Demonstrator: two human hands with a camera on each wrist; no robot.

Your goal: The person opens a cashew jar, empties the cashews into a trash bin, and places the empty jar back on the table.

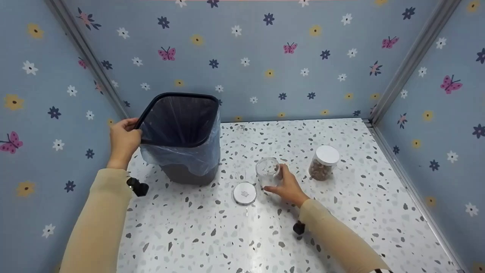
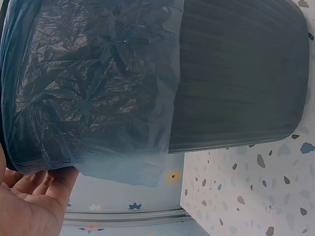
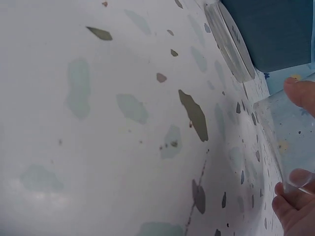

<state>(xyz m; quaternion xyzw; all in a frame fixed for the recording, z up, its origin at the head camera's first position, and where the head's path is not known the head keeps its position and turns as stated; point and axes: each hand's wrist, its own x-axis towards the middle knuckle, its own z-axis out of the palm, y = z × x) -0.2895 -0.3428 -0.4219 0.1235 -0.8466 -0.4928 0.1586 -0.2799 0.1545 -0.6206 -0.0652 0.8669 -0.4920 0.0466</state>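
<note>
Sleeves (image 1: pixel 95 220) are showing nearest. Left hand (image 1: pixel 125 143) is pinching the left bin rim (image 1: pixel 168 144), probably for steadiness; right hand (image 1: pixel 288 188) is gripping a jar (image 1: pixel 267 170) between thumb and fingers.

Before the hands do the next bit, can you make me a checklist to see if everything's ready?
1. Left hand holding the rim of the bin: ok.
2. Blue bag lining it and folded over the outside: ok.
3. Right hand holding the clear jar: ok.
4. Clear jar totally empty: cannot tell; the spotted table shows through, so little bits are hard to see.
5. Lid on the clear jar: not ok; a loose lid lies beside it.
6. Other jar closed: ok; its white lid is on.
</note>
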